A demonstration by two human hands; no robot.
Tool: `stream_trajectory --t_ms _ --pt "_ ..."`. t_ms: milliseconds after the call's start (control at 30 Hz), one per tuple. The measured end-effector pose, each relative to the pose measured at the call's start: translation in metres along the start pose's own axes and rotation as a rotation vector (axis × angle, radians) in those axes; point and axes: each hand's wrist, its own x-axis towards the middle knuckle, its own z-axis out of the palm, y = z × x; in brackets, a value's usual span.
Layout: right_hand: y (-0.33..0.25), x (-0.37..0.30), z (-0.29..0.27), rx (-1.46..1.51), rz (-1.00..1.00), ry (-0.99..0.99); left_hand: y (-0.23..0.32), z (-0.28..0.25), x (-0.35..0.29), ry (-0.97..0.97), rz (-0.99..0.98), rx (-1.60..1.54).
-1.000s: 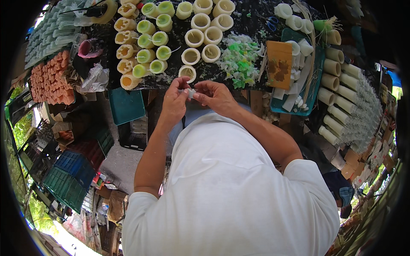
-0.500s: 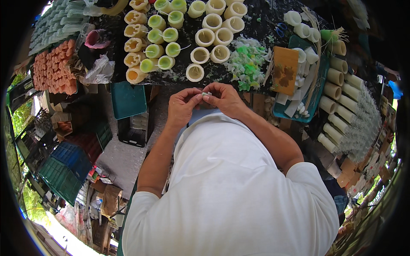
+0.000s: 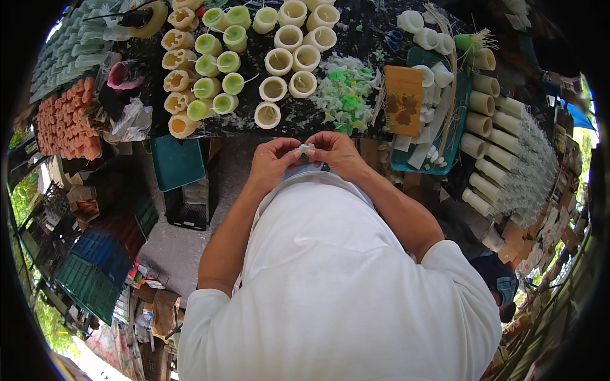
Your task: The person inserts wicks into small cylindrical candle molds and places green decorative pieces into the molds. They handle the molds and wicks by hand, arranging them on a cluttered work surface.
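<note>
Close to my waist, just off the table's near edge, both hands meet at a small pale greenish-white piece [image 3: 305, 148] that looks like wax. My left hand [image 3: 271, 164] pinches it from one side with thumb and curled fingers. From the other side my right hand [image 3: 338, 153] pinches it the same way. Ahead lies a heap of white and green wax chips [image 3: 346, 92]. Left of the heap are rows of cream wax cups [image 3: 273, 89], green-filled candles [image 3: 207, 87] with wicks, and hollow yellowish wax shells [image 3: 178, 81].
A brown-stained orange board [image 3: 402, 101] leans over a teal tray [image 3: 456, 136] of white pieces. Blue-handled scissors [image 3: 394, 41] lie farther back. Cream cylinders [image 3: 492, 171] line the right; coral-coloured blocks [image 3: 67, 124] are stacked left. Below hangs a teal bin [image 3: 178, 164].
The view has shifted, so the table things appear farther left. Between my fingertips the pale piece shows more plainly; my hands are slightly farther apart and still grip it.
</note>
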Motion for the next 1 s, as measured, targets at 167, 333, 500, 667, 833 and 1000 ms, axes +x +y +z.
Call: stream_trajectory --t_ms 167,333,500,667,833,1000 --pt "0.006 -0.007 -0.029 0.133 0.018 0.020 -0.010 0.018 0.027 -0.171 -0.016 -0.084" --pt "0.011 -0.001 -0.064 0.230 -0.061 0.064 -0.008 0.050 0.053 -0.155 -0.023 -0.258" --pt "-0.010 0.029 -0.147 0.329 -0.258 0.234 -0.024 0.076 0.109 -0.033 0.241 0.475" --pt "-0.039 0.081 -0.207 -1.235 -0.462 0.570 -0.020 0.095 0.121 -0.012 0.632 0.875" --pt "-0.014 0.110 -0.249 -1.510 -0.619 0.481 -0.006 0.089 0.095 -0.075 0.279 0.691" --pt "-0.055 0.073 -0.226 -0.801 -0.325 0.516 0.005 0.092 0.083 -0.045 0.242 0.614"
